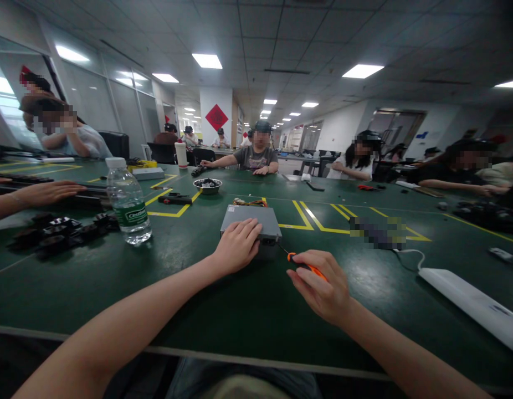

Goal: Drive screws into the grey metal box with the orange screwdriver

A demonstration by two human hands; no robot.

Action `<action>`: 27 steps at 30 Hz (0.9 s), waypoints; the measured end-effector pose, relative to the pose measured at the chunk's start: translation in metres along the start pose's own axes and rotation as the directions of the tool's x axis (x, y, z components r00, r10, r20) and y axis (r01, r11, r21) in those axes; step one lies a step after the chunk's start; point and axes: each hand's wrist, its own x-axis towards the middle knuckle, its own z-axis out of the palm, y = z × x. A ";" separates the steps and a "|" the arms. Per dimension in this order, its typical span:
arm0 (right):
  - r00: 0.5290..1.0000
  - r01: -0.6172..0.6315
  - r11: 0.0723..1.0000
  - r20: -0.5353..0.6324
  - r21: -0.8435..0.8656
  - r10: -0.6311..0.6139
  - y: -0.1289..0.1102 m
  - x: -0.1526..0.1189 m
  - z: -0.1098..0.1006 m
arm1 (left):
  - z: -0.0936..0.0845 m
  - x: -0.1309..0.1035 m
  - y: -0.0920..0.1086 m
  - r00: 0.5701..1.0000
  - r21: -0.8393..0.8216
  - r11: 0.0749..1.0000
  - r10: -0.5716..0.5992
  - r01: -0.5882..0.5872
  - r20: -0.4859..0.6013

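Note:
A grey metal computer power supply (pixel 270 217) lies on the green table in front of me, its bundle of coloured wires (pixel 250 202) at the far side. My left hand (pixel 240 244) rests flat on its top and near edge, fingers stretched out. In my right hand (pixel 323 285) is a screwdriver (pixel 317 271) with an orange and black handle. Its thin shaft points up and left to the near right corner of the power supply. Whether the tip sits in a screw is too small to tell.
To the left stands a water bottle (pixel 129 205) beside several black parts (pixel 57 235). A metal bowl (pixel 207 188) of small pieces is farther back. At right lies a white power strip (pixel 468 302) with a cable. Co-workers sit around the table; one person's hand (pixel 52 192) reaches in from the left.

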 end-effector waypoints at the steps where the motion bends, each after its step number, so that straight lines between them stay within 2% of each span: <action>1: 1.000 0.017 1.000 0.005 -0.003 -0.017 0.000 0.000 0.000 | 0.000 0.000 0.000 1.000 -0.001 1.000 0.000 0.000 0.001; 4: 0.999 0.037 0.999 0.003 0.034 -0.037 0.000 -0.002 0.000 | 0.001 0.000 0.000 1.000 -0.007 1.000 0.000 0.000 0.003; 8: 0.998 -0.053 0.993 -0.040 0.107 0.058 -0.002 0.000 0.003 | 0.003 0.000 -0.001 1.000 -0.010 1.000 -0.006 0.006 0.000; 10: 0.996 -0.073 0.993 -0.035 0.094 0.077 -0.003 0.002 0.002 | 0.003 0.000 -0.001 1.000 -0.008 1.000 -0.004 0.004 -0.006; 18: 1.000 -0.020 1.000 0.009 0.005 0.020 -0.001 0.002 0.001 | 0.002 0.000 -0.001 1.000 -0.006 1.000 -0.008 0.008 0.009; 23: 0.993 -0.104 0.993 -0.047 0.060 0.107 -0.006 0.008 0.001 | 0.003 -0.001 0.000 1.000 -0.007 1.000 -0.010 0.010 0.010; 27: 0.999 -0.022 0.999 -0.028 0.029 0.023 -0.004 0.010 -0.001 | 0.002 -0.001 0.000 1.000 -0.010 1.000 -0.011 0.011 0.006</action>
